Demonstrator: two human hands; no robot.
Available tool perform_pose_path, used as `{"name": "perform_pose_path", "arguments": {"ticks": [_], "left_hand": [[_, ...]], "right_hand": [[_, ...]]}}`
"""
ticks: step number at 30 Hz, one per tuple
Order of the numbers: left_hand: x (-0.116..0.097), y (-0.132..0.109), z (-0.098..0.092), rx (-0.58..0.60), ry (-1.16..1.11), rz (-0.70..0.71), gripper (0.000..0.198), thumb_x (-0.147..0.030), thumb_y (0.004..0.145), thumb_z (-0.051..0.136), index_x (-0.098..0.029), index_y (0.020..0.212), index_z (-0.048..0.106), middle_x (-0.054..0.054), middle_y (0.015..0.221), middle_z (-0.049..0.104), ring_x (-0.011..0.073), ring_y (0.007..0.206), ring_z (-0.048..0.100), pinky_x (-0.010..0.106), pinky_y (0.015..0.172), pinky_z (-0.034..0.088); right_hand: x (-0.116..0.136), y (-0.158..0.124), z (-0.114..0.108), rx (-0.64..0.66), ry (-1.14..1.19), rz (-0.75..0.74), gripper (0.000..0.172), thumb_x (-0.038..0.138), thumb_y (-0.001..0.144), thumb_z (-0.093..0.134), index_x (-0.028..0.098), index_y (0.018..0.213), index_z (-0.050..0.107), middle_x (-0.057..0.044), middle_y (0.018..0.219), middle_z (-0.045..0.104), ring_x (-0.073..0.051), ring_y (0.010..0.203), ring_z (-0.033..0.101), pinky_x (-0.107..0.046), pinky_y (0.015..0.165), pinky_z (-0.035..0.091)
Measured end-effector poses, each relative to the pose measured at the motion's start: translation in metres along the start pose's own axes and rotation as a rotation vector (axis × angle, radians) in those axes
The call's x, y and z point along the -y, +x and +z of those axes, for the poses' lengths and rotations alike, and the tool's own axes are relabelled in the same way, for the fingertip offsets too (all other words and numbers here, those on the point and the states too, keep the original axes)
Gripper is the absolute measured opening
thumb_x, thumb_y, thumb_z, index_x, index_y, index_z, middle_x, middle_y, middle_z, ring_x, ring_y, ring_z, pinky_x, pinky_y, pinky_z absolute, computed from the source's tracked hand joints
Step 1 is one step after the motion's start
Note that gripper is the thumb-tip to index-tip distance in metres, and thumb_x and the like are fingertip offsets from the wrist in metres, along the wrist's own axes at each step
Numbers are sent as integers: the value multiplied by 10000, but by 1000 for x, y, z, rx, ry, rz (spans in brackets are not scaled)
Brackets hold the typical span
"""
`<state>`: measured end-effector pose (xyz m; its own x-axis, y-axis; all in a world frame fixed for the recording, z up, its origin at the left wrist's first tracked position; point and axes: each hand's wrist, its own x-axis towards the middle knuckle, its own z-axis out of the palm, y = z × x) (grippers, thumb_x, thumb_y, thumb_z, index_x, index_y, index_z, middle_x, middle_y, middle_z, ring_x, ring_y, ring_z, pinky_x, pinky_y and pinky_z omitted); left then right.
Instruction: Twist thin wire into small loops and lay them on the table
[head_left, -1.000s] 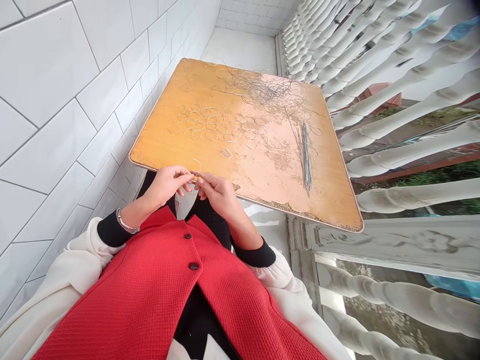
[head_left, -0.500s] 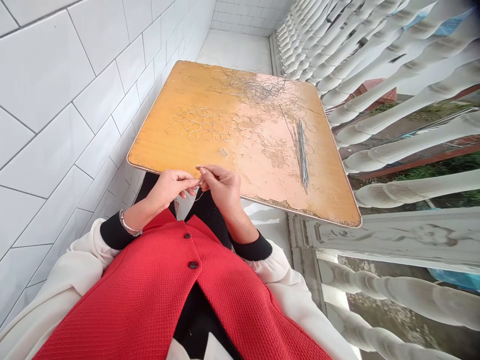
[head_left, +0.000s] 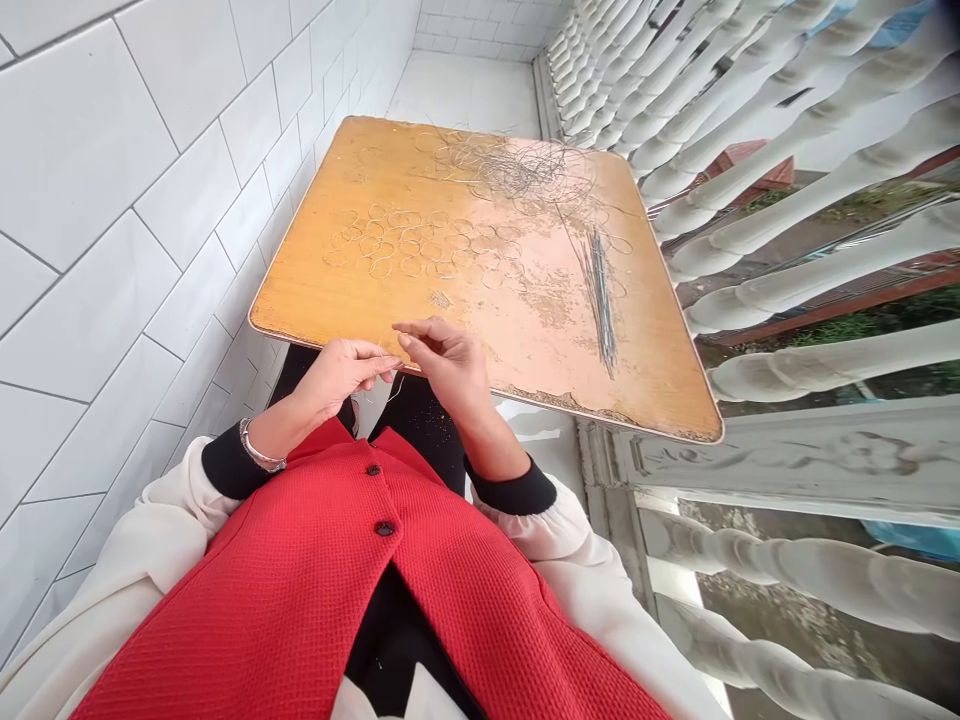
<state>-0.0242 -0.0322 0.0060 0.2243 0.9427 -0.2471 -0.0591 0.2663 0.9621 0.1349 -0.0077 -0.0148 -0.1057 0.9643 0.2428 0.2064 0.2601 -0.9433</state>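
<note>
At the near edge of the table, my left hand (head_left: 351, 372) pinches a thin wire (head_left: 396, 388) between thumb and fingers. The wire curves down below the fingertips, and a fine loop of it shows above them; its full shape is hard to see. Just to the right, my right hand (head_left: 450, 362) has its thumb and index finger slightly apart beside the wire, with nothing visible between them. Beyond the hands, several wire rings (head_left: 411, 266) lie spread over the wooden table (head_left: 300, 300). A small heap of tiny wire bits (head_left: 440, 299) sits closer to me.
A bundle of straight wires (head_left: 601, 305) lies on the table's right side. Tangled wire (head_left: 529, 170) is piled at the far edge. A tiled wall (head_left: 82, 190) runs along the left, a white baluster railing (head_left: 795, 385) along the right.
My right hand has shifted slightly right, and its thumb and index finger have parted from the wire. My left hand stays almost in place with its pinch.
</note>
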Motion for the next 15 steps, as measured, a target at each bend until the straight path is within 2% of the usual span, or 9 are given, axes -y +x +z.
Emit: {"name": "perform_pose_path", "arguments": {"ticks": [5, 9, 12, 15], "left_hand": [[1, -3, -2, -25, 94, 38, 280, -363, 713, 750, -143, 586, 635, -20, 567, 558, 52, 495, 332, 241, 496, 228], [-1, -3, -2, -37, 163, 42, 358, -412, 700, 767, -153, 532, 587, -39, 519, 487, 64, 508, 313, 259, 518, 219], [0, -1, -2, -13, 182, 70, 415, -457, 675, 787, -156, 501, 562, -25, 532, 514, 81, 560, 385, 262, 563, 260], [4, 2, -4, 8, 195, 63, 416, -472, 667, 788, -156, 505, 572, -24, 526, 506, 85, 560, 375, 267, 568, 244]], "right_hand": [[11, 6, -13, 143, -199, -189, 211, 289, 868, 614, 196, 942, 789, -34, 747, 644, -136, 648, 548, -288, 608, 450], [20, 8, -22, 213, -369, -359, 240, 221, 904, 546, 203, 931, 784, -51, 794, 667, -146, 683, 585, -296, 648, 464], [22, 10, -26, 257, -456, -420, 265, 188, 914, 512, 200, 921, 777, -56, 809, 673, -145, 681, 595, -287, 638, 450], [22, 12, -27, 296, -547, -434, 274, 166, 911, 496, 194, 930, 767, -62, 837, 681, -151, 698, 604, -285, 641, 443]]}}
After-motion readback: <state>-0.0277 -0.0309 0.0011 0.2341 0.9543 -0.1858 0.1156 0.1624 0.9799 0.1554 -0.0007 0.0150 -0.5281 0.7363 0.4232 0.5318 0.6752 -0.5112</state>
